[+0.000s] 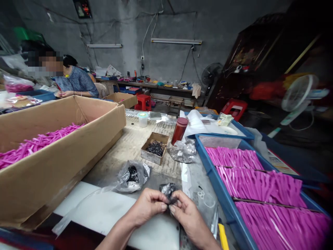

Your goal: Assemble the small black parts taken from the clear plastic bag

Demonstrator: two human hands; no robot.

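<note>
My left hand [148, 205] and my right hand [185, 211] meet at the table's near edge, both pinched on a small clear plastic bag of black parts [168, 190] held between them. Just left of it lies another crumpled plastic bag with black parts [132, 176]. A small cardboard box of black parts [155, 148] sits farther back on the table. A white sheet [109, 208] lies under my hands.
A big cardboard box [52, 166] with pink sticks fills the left. A blue tray [221, 194] of pink sticks runs along the right. A red bottle [179, 130], a small white cup [143, 119] and crumpled foil [182, 152] stand behind. Another person [74, 81] sits far left.
</note>
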